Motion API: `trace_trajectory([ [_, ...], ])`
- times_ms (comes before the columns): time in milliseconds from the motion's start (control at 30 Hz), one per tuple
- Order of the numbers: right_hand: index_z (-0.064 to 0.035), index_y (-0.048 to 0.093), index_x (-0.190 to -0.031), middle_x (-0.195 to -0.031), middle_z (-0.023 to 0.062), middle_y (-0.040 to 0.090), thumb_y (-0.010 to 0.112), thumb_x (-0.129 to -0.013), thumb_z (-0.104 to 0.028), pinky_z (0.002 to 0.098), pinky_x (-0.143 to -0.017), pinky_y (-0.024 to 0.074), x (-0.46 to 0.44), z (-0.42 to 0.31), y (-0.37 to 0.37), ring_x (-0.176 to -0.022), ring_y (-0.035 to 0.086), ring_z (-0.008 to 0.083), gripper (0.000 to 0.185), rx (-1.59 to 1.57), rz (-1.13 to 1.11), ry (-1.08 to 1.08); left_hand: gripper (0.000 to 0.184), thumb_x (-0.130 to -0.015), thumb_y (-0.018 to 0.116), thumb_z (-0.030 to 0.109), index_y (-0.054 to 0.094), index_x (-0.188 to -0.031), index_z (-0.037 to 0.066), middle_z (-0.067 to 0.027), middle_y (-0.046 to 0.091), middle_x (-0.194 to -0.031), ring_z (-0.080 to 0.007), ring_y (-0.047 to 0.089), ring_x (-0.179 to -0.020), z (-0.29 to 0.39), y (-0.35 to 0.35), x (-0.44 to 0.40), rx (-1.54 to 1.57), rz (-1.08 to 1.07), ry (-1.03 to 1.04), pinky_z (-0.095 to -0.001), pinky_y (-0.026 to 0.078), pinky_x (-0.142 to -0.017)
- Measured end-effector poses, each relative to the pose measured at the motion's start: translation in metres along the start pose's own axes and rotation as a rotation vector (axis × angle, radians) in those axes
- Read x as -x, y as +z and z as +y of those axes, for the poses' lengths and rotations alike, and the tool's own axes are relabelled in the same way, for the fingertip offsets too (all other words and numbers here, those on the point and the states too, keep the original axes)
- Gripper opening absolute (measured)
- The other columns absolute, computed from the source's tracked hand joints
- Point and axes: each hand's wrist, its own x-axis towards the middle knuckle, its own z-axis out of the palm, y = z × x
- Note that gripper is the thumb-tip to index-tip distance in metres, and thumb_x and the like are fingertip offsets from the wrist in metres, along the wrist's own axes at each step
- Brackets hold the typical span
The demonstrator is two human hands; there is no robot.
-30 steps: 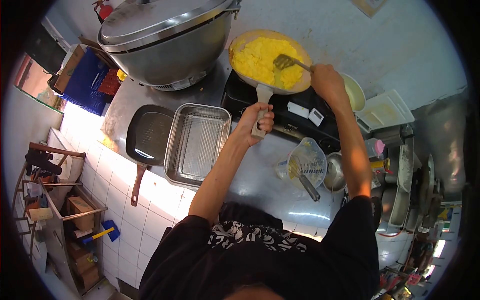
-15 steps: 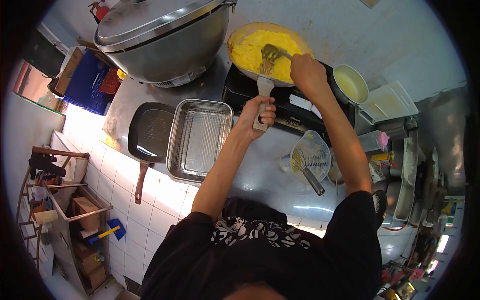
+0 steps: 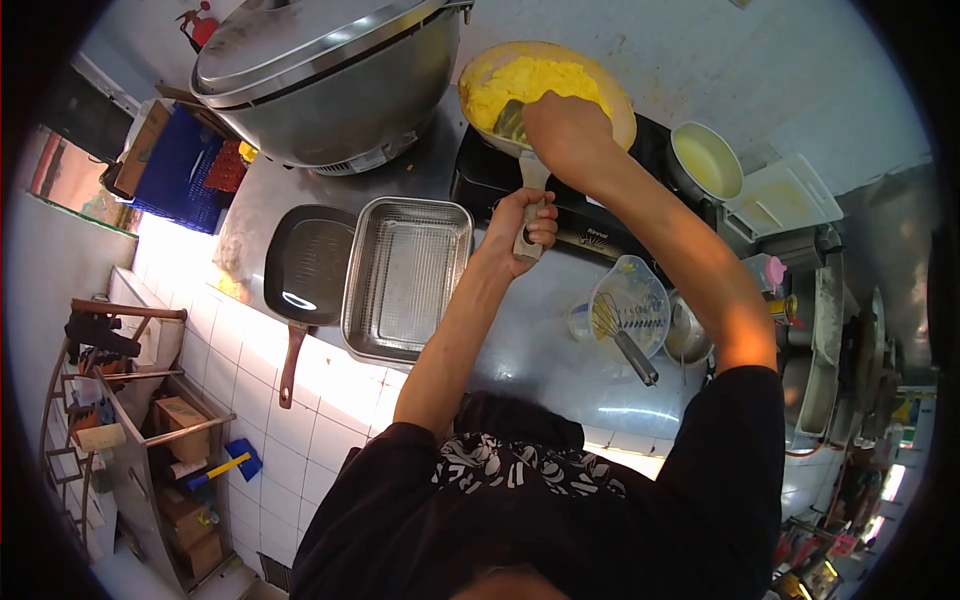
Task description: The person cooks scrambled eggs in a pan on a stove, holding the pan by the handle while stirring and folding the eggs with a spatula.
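My left hand (image 3: 522, 230) is wrapped round the pale handle of a frying pan (image 3: 624, 112), which sits on a black portable gas stove (image 3: 592, 226). Soft yellow scrambled egg (image 3: 540, 82) fills much of the pan, heaped towards the far side. Over the pan's near part, my right hand (image 3: 570, 135) is closed on a spatula (image 3: 511, 122). Its dark blade is down at the near left edge of the egg. The spatula's handle is mostly hidden by my fingers.
Left of the stove are a metal tray (image 3: 408, 285), a square grill pan (image 3: 310, 265) and a large steel cooker (image 3: 330, 110). A whisk (image 3: 630, 345) rests in a clear measuring jug (image 3: 640, 290). A pale pot (image 3: 705, 160) and a white lid (image 3: 790, 200) stand right of the stove.
My right hand has moved left and towards me with the spatula, from the pan's right side to its near left part. The egg there has been pushed back. My left hand keeps the handle.
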Motion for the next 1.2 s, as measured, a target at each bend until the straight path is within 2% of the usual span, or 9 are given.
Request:
trace_trajectory([
  [167,-0.0078,0.067,-0.092,-0.093,0.0091,0.065,0.060,-0.074,-0.011,0.0326,-0.069,0.0521,-0.045,0.011,0.013,-0.089,0.063,0.0237,0.020,0.015,-0.071,0.201,0.011,-0.084,0.047,0.014,0.046,-0.089,0.003,0.0007,0.040,-0.059,-0.0044,0.032,-0.040,-0.002,0.005,0.002,-0.005,0.047,0.026,-0.0165,0.027,-0.031],
  [267,-0.0079,0.067,-0.091,-0.092,0.0089,0.065,0.059,-0.074,-0.010,0.0326,-0.066,0.0522,-0.047,0.024,0.010,-0.086,0.064,0.0243,0.019,0.048,0.109,0.162,0.011,-0.084,0.047,0.013,0.045,-0.089,0.003,0.0006,0.039,-0.059,-0.0045,0.032,-0.040,0.000,0.004,0.004,-0.016,0.040,0.023,-0.0166,0.027,-0.031],
  [333,-0.0023,0.063,-0.083,-0.086,0.0165,0.062,0.050,-0.077,-0.012,0.0374,-0.061,0.0507,-0.019,0.017,-0.019,-0.077,0.063,0.0294,0.017,0.063,0.200,0.013,0.011,-0.084,0.047,0.013,0.045,-0.089,0.003,0.0006,0.039,-0.059,-0.0045,0.032,-0.040,0.000,0.007,0.001,-0.013,0.038,0.017,-0.0167,0.027,-0.031],
  [467,-0.0022,0.063,-0.083,-0.086,0.0160,0.061,0.050,-0.076,-0.012,0.0375,-0.061,0.0505,0.004,-0.003,-0.048,-0.077,0.063,0.0296,0.018,0.012,0.204,-0.116,0.011,-0.084,0.046,0.013,0.045,-0.089,0.003,0.0003,0.039,-0.060,-0.0046,0.031,-0.040,0.000,0.005,0.003,-0.011,0.045,0.011,-0.0169,0.027,-0.031],
  [533,-0.0067,0.066,-0.095,-0.100,0.0126,0.062,0.057,-0.073,-0.010,0.0360,-0.068,0.0507,-0.004,-0.021,-0.053,-0.090,0.062,0.0257,0.024,0.018,0.056,-0.058,0.010,-0.084,0.046,0.013,0.045,-0.089,0.003,0.0002,0.039,-0.060,-0.0047,0.031,-0.040,0.000,0.006,0.002,-0.024,0.050,0.016,-0.0169,0.027,-0.031],
  [900,-0.0152,0.064,-0.105,-0.111,0.0022,0.060,0.064,-0.076,-0.019,0.0313,-0.068,0.0535,-0.105,-0.010,-0.003,-0.094,0.061,0.0184,0.029,0.050,-0.167,0.268,0.012,-0.084,0.046,0.013,0.045,-0.090,0.003,0.0001,0.040,-0.060,-0.0048,0.032,-0.040,0.000,0.008,0.004,-0.011,0.065,0.021,-0.0169,0.027,-0.031],
  [1100,-0.0161,0.065,-0.102,-0.106,0.0016,0.062,0.062,-0.075,-0.018,0.0370,-0.071,0.0508,-0.079,-0.007,-0.060,-0.088,0.063,0.0209,0.027,-0.022,-0.088,0.225,0.012,-0.085,0.046,0.014,0.045,-0.091,0.004,0.0002,0.040,-0.060,-0.0045,0.032,-0.040,0.002,0.008,0.003,-0.024,0.039,0.000,-0.0166,0.027,-0.031],
  [1167,-0.0018,0.067,-0.076,-0.075,0.0143,0.064,0.058,-0.065,-0.001,0.0371,-0.055,0.0499,-0.082,-0.010,-0.069,-0.067,0.063,0.0249,0.014,0.000,-0.292,0.228,0.012,-0.085,0.046,0.014,0.045,-0.091,0.004,0.0002,0.040,-0.060,-0.0045,0.032,-0.040,0.000,0.006,0.003,-0.029,0.043,-0.002,-0.0166,0.027,-0.031],
  [1200,-0.0018,0.067,-0.076,-0.075,0.0143,0.064,0.058,-0.065,-0.001,0.0371,-0.055,0.0499,-0.080,-0.011,-0.070,-0.067,0.063,0.0249,0.014,0.000,-0.287,0.229,0.012,-0.085,0.046,0.014,0.045,-0.091,0.004,0.0002,0.040,-0.060,-0.0045,0.032,-0.040,0.002,0.006,0.003,-0.044,0.048,0.002,-0.0167,0.027,-0.031],
])
